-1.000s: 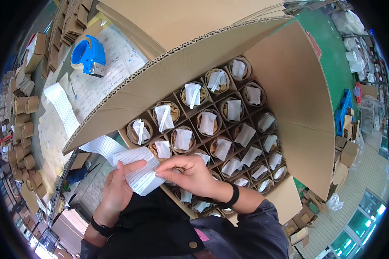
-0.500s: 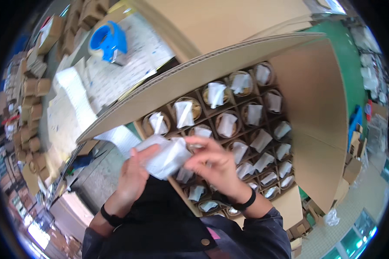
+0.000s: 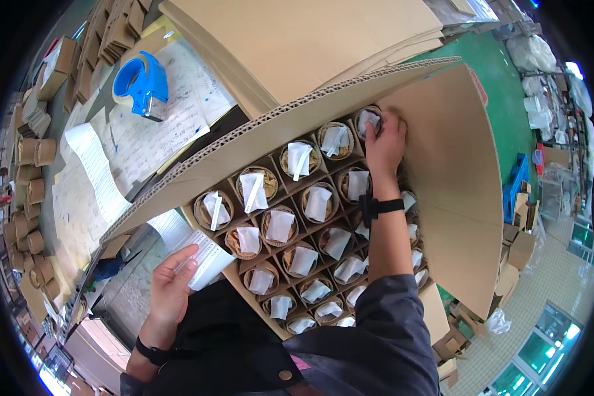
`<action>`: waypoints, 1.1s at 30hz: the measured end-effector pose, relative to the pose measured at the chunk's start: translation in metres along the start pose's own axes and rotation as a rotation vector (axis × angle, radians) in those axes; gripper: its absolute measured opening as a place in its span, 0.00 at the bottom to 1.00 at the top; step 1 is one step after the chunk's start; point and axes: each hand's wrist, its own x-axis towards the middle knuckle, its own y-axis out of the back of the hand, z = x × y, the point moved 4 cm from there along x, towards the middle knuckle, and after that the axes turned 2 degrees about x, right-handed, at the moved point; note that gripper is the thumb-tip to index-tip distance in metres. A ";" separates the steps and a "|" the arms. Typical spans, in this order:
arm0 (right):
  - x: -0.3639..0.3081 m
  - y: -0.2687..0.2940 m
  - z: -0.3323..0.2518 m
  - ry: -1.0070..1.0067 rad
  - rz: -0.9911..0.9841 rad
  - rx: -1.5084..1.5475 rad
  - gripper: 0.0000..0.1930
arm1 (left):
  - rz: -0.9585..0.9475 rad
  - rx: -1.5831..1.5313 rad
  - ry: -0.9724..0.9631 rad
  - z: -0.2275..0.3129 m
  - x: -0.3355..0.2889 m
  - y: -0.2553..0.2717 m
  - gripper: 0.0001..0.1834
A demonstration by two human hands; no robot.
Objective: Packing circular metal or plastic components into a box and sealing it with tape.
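A thin stack of white printed paper slips (image 3: 210, 261) is pinched between the thumb and fingers of my left hand (image 3: 169, 285), outside the near left edge of the carton. My right hand (image 3: 385, 146) reaches into the carton's far right corner, fingers curled over a round cup (image 3: 368, 119) with a white packet in it. Whatever its fingertips grip is hidden. Rows of round brown cups (image 3: 278, 226) stand in the carton's cardboard dividers, white packets lying on their tan contents. Narrow white strips (image 3: 253, 193) lie on several packets in the far row.
Raised carton flaps (image 3: 455, 198) stand along the far and right sides. On the paper-covered table (image 3: 178, 92) at the far left are a blue tape dispenser (image 3: 142, 86) and a long paper strip (image 3: 96, 165). Flat cardboard sheets (image 3: 310, 39) lie beyond the carton.
My right hand has left the slips and moved to the far right corner cup. The left hand, still holding the slips, has moved slightly down and left. The view has shifted too.
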 end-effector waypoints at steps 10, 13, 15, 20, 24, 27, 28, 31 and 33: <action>-0.132 0.083 -0.199 -0.183 -1.014 1.225 0.14 | -0.145 -0.024 -0.057 0.005 -0.012 -0.010 0.25; -0.179 0.089 -0.230 -0.334 -1.316 1.293 0.18 | -0.214 0.069 -0.077 0.010 -0.029 -0.010 0.25; -0.192 0.095 -0.236 -0.286 -1.203 1.249 0.18 | -0.259 0.159 -0.076 0.015 -0.037 -0.001 0.21; -0.228 0.131 -0.259 0.000 -0.879 0.966 0.11 | -0.471 0.308 -0.060 0.004 -0.057 0.028 0.21; -0.269 0.146 -0.278 0.104 -0.644 0.900 0.10 | -0.467 0.130 0.048 -0.005 -0.075 0.044 0.29; -0.285 0.136 -0.279 -0.197 -0.662 1.094 0.08 | -0.343 0.093 0.052 -0.020 -0.068 0.069 0.29; -0.284 0.132 -0.278 -0.292 -0.664 1.128 0.07 | -0.357 0.083 0.049 -0.026 -0.064 0.078 0.29; -0.263 0.105 -0.246 -0.488 -0.668 1.019 0.05 | -0.215 -0.049 0.030 -0.032 -0.058 0.105 0.29; -0.245 0.085 -0.234 -0.447 -0.750 0.843 0.07 | -0.189 -0.181 0.054 -0.030 -0.061 0.114 0.28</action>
